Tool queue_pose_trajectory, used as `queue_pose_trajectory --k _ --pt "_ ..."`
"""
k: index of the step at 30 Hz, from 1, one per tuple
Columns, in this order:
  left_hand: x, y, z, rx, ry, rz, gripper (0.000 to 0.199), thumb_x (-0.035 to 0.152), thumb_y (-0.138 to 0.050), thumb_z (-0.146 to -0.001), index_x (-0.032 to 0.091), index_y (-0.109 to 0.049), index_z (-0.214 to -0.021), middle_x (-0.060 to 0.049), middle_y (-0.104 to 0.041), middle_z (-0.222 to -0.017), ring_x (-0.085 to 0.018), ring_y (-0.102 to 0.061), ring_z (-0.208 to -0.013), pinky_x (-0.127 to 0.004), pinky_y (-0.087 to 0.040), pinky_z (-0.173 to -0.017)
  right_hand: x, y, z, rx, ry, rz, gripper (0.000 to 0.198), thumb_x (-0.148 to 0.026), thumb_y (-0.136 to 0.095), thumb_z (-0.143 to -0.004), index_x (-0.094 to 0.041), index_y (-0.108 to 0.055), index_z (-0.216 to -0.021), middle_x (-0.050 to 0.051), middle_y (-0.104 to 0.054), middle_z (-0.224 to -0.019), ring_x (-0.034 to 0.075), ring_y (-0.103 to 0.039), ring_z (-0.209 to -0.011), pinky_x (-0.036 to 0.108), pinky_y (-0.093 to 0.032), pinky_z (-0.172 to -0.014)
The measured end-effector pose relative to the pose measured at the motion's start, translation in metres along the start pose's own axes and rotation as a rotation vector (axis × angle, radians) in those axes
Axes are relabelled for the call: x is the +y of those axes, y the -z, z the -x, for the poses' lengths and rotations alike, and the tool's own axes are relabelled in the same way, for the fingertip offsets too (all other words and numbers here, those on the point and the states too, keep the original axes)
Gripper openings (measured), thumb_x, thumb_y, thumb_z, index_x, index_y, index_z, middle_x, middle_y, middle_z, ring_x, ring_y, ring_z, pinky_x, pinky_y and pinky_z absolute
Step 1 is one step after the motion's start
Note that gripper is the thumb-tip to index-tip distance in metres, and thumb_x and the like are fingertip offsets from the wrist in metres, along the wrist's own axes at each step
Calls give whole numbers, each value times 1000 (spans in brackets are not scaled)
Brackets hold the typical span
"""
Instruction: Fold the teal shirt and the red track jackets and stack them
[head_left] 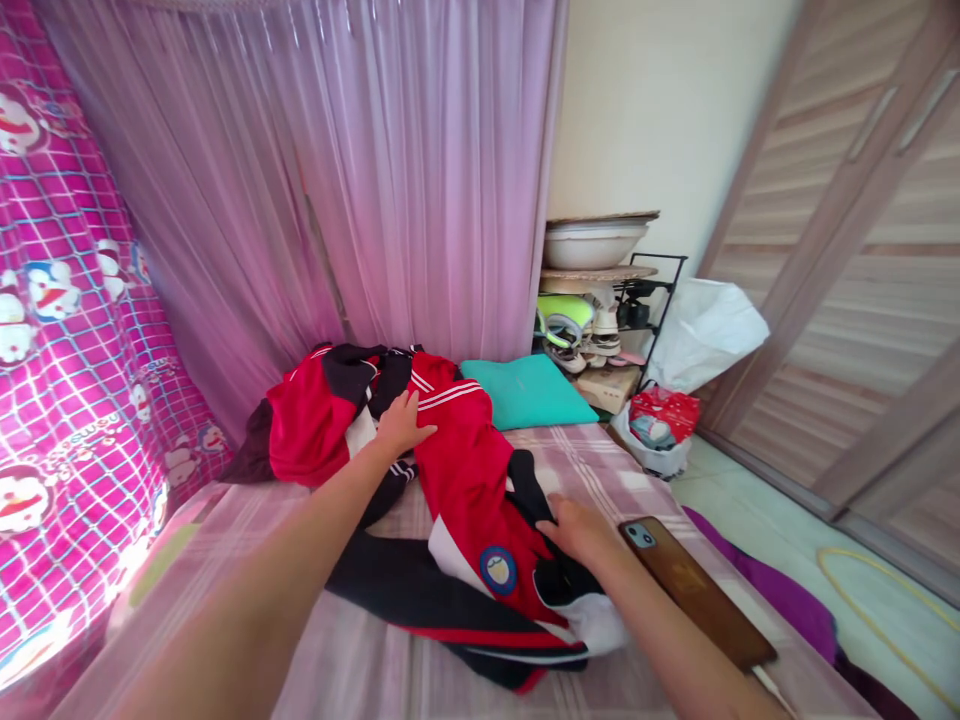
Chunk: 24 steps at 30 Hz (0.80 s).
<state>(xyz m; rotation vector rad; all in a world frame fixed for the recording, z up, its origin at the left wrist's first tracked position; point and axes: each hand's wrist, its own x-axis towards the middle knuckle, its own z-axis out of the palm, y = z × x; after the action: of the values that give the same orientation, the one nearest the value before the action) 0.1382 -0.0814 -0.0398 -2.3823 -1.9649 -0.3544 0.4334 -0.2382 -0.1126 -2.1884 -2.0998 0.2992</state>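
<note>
A red, black and white track jacket (469, 470) with a round blue badge lies spread on the bed in front of me. My left hand (403, 424) rests on its upper left part, beside the white sleeve stripes, with the thumb apart from the fingers. At the jacket's right side, my right hand (576, 528) has its fingers closed on the black edge. Under the jacket's lower end lie black trousers (442, 590) with red and white stripes. Left of my left hand is a heap of red and black clothing (311, 415).
A phone (697, 590) with a cable lies beside my right forearm. A teal folded item (529, 390) sits at the bed's far edge. Beyond stand a shoe rack (660, 320), a white bag (705, 335) and a wardrobe (847, 250). Purple curtains (450, 180) hang behind the bed.
</note>
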Motion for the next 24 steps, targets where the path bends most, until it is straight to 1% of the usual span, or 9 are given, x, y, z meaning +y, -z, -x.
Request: queue_pose_trajectory --k 3,6,9,12,15,18,21,22,24 --pt "15 -9 -27 -19 35 -32 82 52 -61 -82 20 -29 -151 -20 -31 -159 -33 -27 -147 -51 -27 -113 2 -4 2 -8 18 -62 34 -24 -59 -85 -19 -70 -117 14 -75 -109 30 -69 -104 39 -49 -88" --pt "20 -14 -38 -65 38 -37 68 51 -59 -84 22 -43 -142 -18 -56 -141 -33 -49 -132 -54 -32 -109 5 -1 2 -41 58 -112 38 -21 -57 -85 -20 -69 -121 14 -73 -116 30 -68 -109 40 -49 -91" --pt "17 -13 -35 -121 42 -37 34 44 -55 -86 24 -67 -111 -11 -73 -113 -30 -64 -112 -47 -43 -98 5 -1 0 -45 82 -122 40 -18 -52 -86 -19 -69 -122 14 -72 -118 30 -67 -110 40 -49 -93" --pt "3 -1 -18 -116 55 -16 22 37 -55 -85 22 -70 -90 -8 -74 -106 -26 -66 -105 -37 -47 -90 5 -5 -2 -19 100 -139 41 -17 -50 -85 -19 -70 -121 13 -72 -119 28 -67 -110 38 -48 -95" --pt "-23 29 11 -50 90 35 31 36 -43 -91 20 -69 -97 -7 -73 -105 -21 -66 -100 -29 -49 -84 3 -2 -2 26 99 -152 42 -18 -48 -87 -19 -70 -122 11 -71 -121 26 -66 -112 35 -47 -96" --pt "-64 74 54 48 176 88 42 39 -30 -94 18 -66 -106 -4 -73 -98 -20 -67 -92 -28 -51 -78 -3 12 2 83 114 -147 42 -18 -46 -88 -18 -70 -123 12 -70 -122 26 -66 -113 34 -46 -97" --pt "-115 120 108 265 395 196 41 49 -40 -88 19 -66 -96 -4 -71 -85 -23 -66 -83 -30 -50 -72 -11 31 10 130 159 -138 43 -19 -46 -87 -20 -72 -121 10 -72 -120 25 -67 -109 33 -46 -96" --pt "-134 132 128 300 459 202 41 51 -41 -87 20 -66 -95 -4 -71 -82 -24 -66 -82 -32 -51 -71 -13 38 13 140 174 -127 42 -19 -46 -87 -21 -73 -120 10 -72 -118 25 -67 -108 32 -46 -94" --pt "-170 147 164 289 566 184 44 56 -44 -84 21 -66 -96 -6 -70 -80 -27 -66 -77 -37 -51 -70 -17 51 21 147 211 -100 42 -19 -47 -85 -22 -75 -115 9 -73 -115 24 -68 -104 31 -46 -90"
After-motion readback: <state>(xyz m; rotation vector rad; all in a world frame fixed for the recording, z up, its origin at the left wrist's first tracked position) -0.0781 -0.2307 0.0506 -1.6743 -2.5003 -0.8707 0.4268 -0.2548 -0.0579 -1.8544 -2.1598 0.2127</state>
